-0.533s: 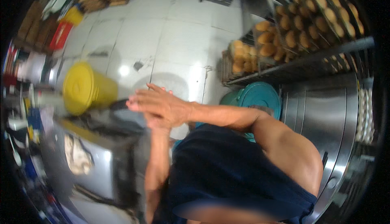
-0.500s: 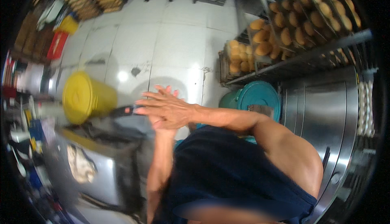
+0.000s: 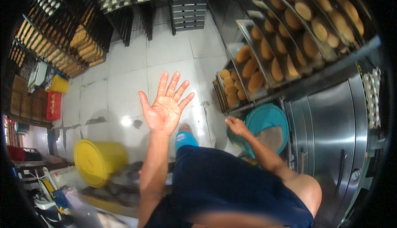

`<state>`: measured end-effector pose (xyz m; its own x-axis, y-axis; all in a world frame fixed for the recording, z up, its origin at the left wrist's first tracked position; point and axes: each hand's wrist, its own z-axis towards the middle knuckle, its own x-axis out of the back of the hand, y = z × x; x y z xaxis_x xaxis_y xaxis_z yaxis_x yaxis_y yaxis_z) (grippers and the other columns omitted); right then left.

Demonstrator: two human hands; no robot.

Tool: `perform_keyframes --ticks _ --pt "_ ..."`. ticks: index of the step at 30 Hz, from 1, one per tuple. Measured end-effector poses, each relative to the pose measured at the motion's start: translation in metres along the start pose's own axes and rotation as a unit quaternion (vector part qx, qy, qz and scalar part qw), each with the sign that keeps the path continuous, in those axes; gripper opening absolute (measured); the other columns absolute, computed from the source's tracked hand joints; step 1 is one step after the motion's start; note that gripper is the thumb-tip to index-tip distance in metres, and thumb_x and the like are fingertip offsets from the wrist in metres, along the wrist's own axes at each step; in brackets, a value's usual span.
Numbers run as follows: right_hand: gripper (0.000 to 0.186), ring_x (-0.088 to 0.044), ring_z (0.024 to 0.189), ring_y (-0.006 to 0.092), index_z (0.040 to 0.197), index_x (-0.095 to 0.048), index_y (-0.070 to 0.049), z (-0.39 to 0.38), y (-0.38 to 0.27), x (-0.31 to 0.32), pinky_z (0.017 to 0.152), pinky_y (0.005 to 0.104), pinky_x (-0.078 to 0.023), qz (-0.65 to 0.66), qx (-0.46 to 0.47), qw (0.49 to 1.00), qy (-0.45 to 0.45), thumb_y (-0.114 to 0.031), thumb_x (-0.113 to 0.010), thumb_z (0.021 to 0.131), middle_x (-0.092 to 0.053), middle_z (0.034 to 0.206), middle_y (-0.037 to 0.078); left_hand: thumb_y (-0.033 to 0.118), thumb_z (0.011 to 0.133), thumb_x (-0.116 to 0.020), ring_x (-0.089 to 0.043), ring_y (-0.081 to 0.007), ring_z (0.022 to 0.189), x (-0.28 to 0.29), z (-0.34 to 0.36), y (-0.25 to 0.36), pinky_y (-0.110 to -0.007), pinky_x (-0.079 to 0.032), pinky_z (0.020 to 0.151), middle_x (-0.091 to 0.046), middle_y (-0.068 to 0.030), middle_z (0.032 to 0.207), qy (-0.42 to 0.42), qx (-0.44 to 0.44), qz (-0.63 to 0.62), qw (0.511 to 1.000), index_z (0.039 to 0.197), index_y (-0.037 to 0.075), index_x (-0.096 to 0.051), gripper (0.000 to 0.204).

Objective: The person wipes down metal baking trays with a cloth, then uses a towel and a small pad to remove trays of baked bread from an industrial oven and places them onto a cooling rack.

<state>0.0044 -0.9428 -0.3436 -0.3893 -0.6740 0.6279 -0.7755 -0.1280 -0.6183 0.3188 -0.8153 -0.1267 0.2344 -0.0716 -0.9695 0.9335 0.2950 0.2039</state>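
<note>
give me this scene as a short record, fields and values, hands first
left hand: raised over the tiled floor, palm to camera, fingers spread, holding nothing
right hand: fingers curled, beside the teal bin; grip unclear
left side: yellow lidded bin
right side: rack of trays with browned bread rolls; steel panelled unit nearer the person

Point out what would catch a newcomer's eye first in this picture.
First comes the left hand, its bare palm turned up and fingers spread, near the middle over the white tile floor. Next, rows of brown bread rolls on tilted-looking trays fill the upper right. Two bright bins then stand out: a yellow one at lower left and a teal one near the right hand.
</note>
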Motion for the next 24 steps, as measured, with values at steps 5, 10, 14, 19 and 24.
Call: perform_keyframes --ticks 5,10,14,19,24 --pt "0.070 -0.058 0.120 0.0366 0.131 -0.057 -0.001 0.163 -0.082 -0.018 0.103 0.0402 -0.044 -0.027 0.017 0.996 -0.089 -0.058 -0.056 0.090 -0.062 0.126 0.024 0.064 0.098 -0.031 -0.042 -0.0373 0.135 0.064 0.102 0.064 -0.057 -0.034 0.110 -0.040 -0.0163 0.151 0.071 0.033 0.136 0.988 0.149 0.009 -0.036 0.076" --pt "0.067 -0.062 0.114 0.0367 0.129 -0.058 0.000 0.306 -0.141 0.003 0.097 0.0397 -0.048 -0.090 0.058 0.987 -0.122 -0.054 -0.058 0.090 -0.064 0.121 0.024 0.057 0.101 -0.030 -0.049 -0.0335 0.129 0.118 0.208 0.101 -0.051 -0.040 0.106 -0.045 -0.0160 0.147 0.114 0.127 0.269 0.948 0.148 0.008 -0.037 0.068" --pt "0.062 -0.065 0.106 0.0312 0.123 -0.062 0.002 0.382 -0.165 0.037 0.096 0.0373 -0.049 -0.071 0.026 0.997 -0.003 -0.052 -0.054 0.093 -0.067 0.116 0.022 0.067 0.096 -0.034 -0.043 -0.0357 0.134 0.120 0.318 0.119 -0.055 -0.035 0.109 -0.039 -0.0178 0.151 0.018 0.235 0.182 0.955 0.151 0.010 -0.032 0.080" --pt "0.072 -0.065 0.084 0.0248 0.141 -0.045 -0.002 0.504 -0.216 0.084 0.072 0.0399 -0.053 0.283 -0.100 0.952 -0.054 -0.060 -0.042 0.098 -0.062 0.122 0.017 0.082 0.082 -0.038 -0.022 -0.0411 0.145 0.121 0.481 0.150 -0.067 -0.015 0.116 -0.021 -0.0172 0.160 -0.015 0.120 -0.129 0.984 0.150 0.010 -0.033 0.099" --pt "0.076 -0.066 0.078 0.0205 0.123 -0.059 0.002 0.621 -0.272 0.141 0.069 0.0338 -0.052 0.303 -0.068 0.950 0.045 -0.066 -0.051 0.091 -0.068 0.106 0.013 0.083 0.082 -0.037 -0.023 -0.0400 0.145 0.149 0.629 0.173 -0.066 -0.015 0.116 -0.026 -0.0175 0.158 -0.036 0.120 -0.082 0.989 0.146 0.009 -0.039 0.098"
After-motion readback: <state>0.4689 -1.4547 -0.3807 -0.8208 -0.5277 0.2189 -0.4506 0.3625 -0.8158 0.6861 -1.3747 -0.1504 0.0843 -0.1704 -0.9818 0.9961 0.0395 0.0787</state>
